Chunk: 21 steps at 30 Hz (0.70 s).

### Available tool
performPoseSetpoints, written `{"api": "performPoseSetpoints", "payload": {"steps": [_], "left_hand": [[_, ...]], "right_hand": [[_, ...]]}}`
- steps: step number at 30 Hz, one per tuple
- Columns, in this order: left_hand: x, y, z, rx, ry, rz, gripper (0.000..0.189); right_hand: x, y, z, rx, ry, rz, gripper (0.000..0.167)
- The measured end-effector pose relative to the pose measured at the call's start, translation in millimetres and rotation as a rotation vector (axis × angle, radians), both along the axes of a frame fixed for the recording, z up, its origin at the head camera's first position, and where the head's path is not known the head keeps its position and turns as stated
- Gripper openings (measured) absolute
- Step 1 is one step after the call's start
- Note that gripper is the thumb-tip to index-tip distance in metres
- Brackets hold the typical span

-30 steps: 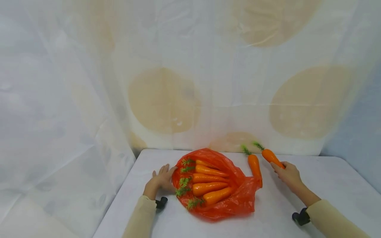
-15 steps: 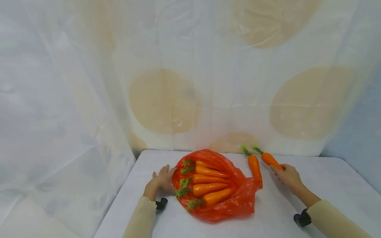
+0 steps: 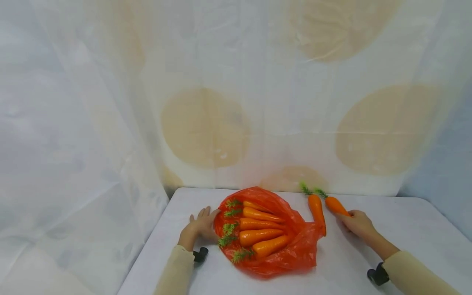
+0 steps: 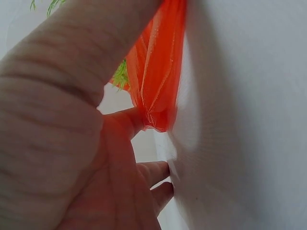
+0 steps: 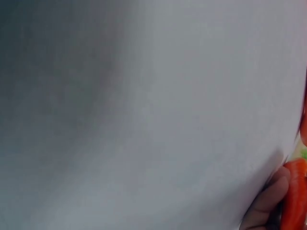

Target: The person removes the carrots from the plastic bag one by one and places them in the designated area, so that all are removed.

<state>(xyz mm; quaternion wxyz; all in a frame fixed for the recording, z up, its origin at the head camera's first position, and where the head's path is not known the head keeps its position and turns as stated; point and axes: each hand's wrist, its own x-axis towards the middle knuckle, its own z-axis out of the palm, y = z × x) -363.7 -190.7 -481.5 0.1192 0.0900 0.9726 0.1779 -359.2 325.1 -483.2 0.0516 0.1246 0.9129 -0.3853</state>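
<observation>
Centrally, in the head view, you see a red bag [image 3: 304, 250] on the worktop [image 3: 409, 229], five bagged carrots [image 3: 260, 234] lying with leaves [image 3: 229, 229] toward nine o'clock. At the bag's nine o'clock edge, your left hand [image 3: 200, 228] spreads its fingers wide and touches it, presumably to steady the slack film. Beyond three o'clock, your right hand [image 3: 357, 224] grips the held carrot [image 3: 334, 205] round its leafless end, leaves toward eleven. The loose carrot [image 3: 316, 209] lies at two o'clock, its tip meeting the bag. The worktop's far edge runs close at twelve; wider room lies at three, to the slanting right edge. Left wrist view: one finger reaches the bag's edge near twelve. Right wrist view: fingers narrowed on the held carrot at four o'clock, partly cropped.
</observation>
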Motion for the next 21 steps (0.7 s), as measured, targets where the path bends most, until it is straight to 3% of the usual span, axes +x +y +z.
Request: {"api": "performPoseSetpoints", "payload": {"steps": [5, 21], "left_hand": [[-0.3, -1.4, -0.4, -0.009, 0.007, -0.01, 0.103], [-1.0, -1.7, -1.6, 0.002, 0.025, -0.008, 0.102]], "right_hand": [[0.6, -4.4, 3.4, -0.011, -0.033, -0.017, 0.055], [1.7, -12.4, 10.2, 0.001, -0.081, -0.042, 0.063]]}}
